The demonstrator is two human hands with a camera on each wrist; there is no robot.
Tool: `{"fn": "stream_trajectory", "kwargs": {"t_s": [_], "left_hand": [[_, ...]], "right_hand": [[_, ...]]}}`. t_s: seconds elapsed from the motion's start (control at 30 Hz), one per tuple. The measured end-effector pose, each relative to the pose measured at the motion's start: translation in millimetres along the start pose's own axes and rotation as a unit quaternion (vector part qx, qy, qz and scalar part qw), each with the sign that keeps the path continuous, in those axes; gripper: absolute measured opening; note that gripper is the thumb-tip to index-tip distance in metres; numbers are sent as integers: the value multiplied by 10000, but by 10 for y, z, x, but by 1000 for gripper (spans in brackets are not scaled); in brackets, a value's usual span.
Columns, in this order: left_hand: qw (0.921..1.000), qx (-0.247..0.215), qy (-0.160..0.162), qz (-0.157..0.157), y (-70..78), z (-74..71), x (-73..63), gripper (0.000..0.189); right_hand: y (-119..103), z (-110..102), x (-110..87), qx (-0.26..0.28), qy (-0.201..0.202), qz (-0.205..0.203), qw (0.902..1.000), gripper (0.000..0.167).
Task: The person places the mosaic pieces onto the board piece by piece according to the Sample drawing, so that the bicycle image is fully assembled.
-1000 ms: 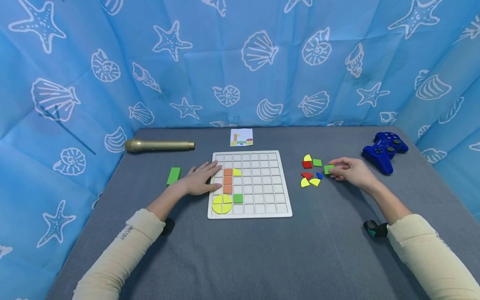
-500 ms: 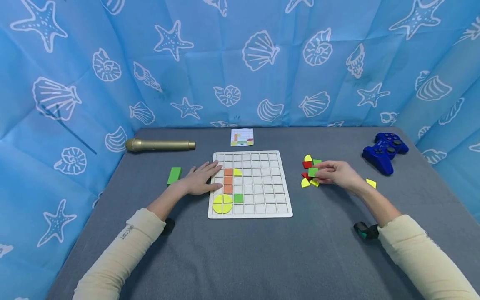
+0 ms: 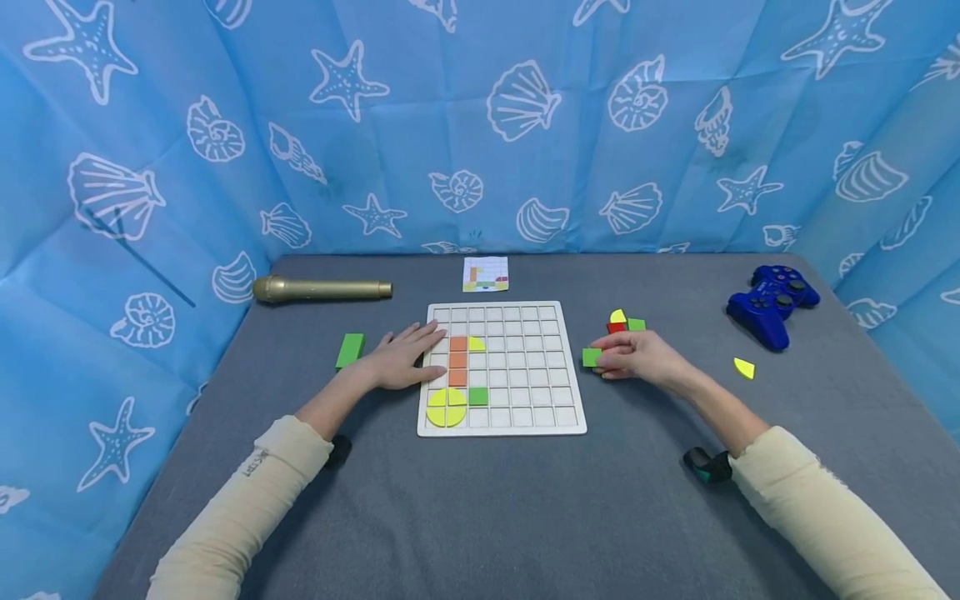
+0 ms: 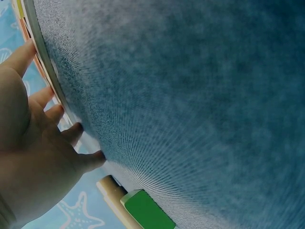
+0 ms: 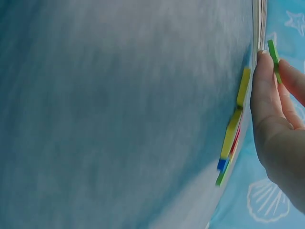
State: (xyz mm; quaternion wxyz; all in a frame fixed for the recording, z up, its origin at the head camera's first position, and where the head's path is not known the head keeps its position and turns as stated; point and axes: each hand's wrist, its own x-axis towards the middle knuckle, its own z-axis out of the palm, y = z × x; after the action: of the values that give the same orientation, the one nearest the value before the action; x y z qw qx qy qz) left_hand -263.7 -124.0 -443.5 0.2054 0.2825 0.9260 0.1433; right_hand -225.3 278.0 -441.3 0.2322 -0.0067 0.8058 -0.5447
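My right hand point(image 3: 647, 360) pinches a green square tile point(image 3: 592, 357) between thumb and fingertips, just off the right edge of the white grid board point(image 3: 521, 358). The right wrist view shows this tile edge-on. Fingers spread, my left hand point(image 3: 401, 358) rests on the board's left edge. On the board, several orange squares point(image 3: 457, 360) form a column with a yellow quarter-circle point(image 3: 476, 343) beside its top. Below them, yellow quarter-circles make a full yellow circle point(image 3: 446, 407), with a green square point(image 3: 477, 396) to the right of it.
Behind the right hand lie a yellow quarter piece point(image 3: 617, 317), a red tile point(image 3: 616, 327) and another green tile point(image 3: 637, 324); a blue piece point(image 5: 222, 164) shows too. Around them are a yellow piece point(image 3: 744, 367), blue game controller point(image 3: 772, 304), pattern card point(image 3: 486, 274), gold microphone point(image 3: 322, 289) and green block point(image 3: 349, 351).
The right hand has carried the green tile leftward from beyond the loose pieces to near the board, uncovering a yellow piece at the right. The left hand stays put.
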Motion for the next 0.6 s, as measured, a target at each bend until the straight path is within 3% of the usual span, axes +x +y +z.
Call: {"fn": "stream_trajectory", "kwargs": {"t_s": [0.27,0.6], "left_hand": [[10000,-24,16,21,-34,26,12,73],[10000,18,5,-2,-20,18,7,73]], "right_hand": [[-100,278,46,210,-516,-311,9980,39],[-238,621,66,312,-927,-381,9945,34]]}}
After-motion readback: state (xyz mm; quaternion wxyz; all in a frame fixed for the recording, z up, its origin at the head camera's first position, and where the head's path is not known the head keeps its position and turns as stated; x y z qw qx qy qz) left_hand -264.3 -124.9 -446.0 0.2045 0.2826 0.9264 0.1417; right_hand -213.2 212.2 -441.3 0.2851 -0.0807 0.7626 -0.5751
